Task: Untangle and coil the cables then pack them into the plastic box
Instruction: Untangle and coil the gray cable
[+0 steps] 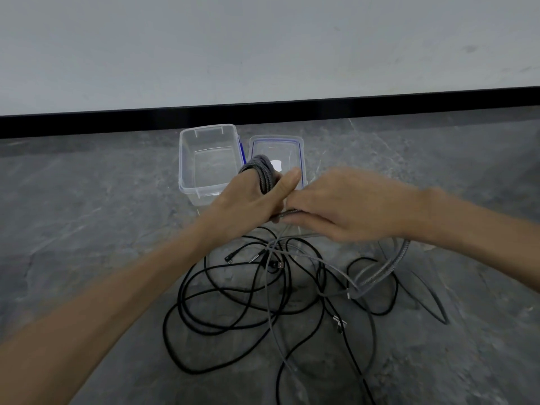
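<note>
Grey cable (262, 174) part coiled; box (184, 159) empty.
Loops wound round my left hand (248, 206), right hand (350, 206) gripping the slack; black cables (204, 290) tangled.

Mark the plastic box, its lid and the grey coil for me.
plastic box (208, 129): head view, back rim.
lid (287, 152): head view, bare clear panel.
grey coil (261, 173): head view, middle of the wound loops.

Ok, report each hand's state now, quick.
Left hand: holds the grey coil wound round its fingers.
Right hand: grips the grey cable leading to that coil.
</note>
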